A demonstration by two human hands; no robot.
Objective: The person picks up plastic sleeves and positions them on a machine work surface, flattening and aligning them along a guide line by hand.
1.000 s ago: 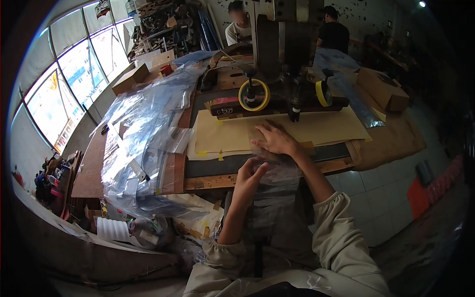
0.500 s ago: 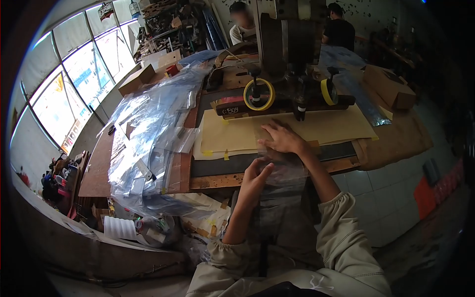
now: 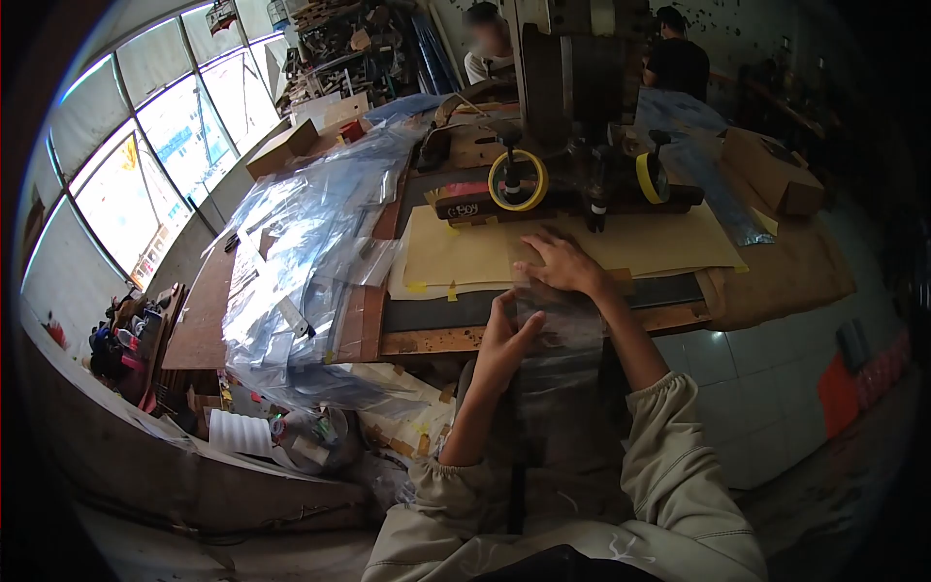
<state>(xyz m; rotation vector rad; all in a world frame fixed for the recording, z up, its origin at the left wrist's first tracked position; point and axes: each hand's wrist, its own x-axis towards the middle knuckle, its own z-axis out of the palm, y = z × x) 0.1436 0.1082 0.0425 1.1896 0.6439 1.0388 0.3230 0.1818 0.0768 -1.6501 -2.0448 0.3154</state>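
Note:
A strip of clear plastic sheet (image 3: 562, 344) runs from the yellowish board (image 3: 465, 254) down over the table's front edge towards my lap. At its left edge is my left hand (image 3: 499, 347), fingers curled and thumb over the plastic, gripping it. My right hand (image 3: 564, 264) lies palm down over the upper end of the strip, fingers stretched and slightly apart. Just beyond my hands is the dark bar (image 3: 572, 205) of a press machine (image 3: 572, 87), above the far edge of the board. Yellow tape rolls (image 3: 540, 184) hang on the machine's knobs.
A heap of clear plastic sheets (image 3: 301, 242) covers the table's left side, with a metal ruler (image 3: 291, 315) on it. Cardboard boxes (image 3: 771, 173) stand at the back right and back left. Two people (image 3: 679, 63) are beyond the machine. Brown paper (image 3: 786, 276) lies at right.
The view has shifted slightly, so the scene sits a little further right. Both hands stay in nearly the same place at the plastic strip, with only small finger movements.

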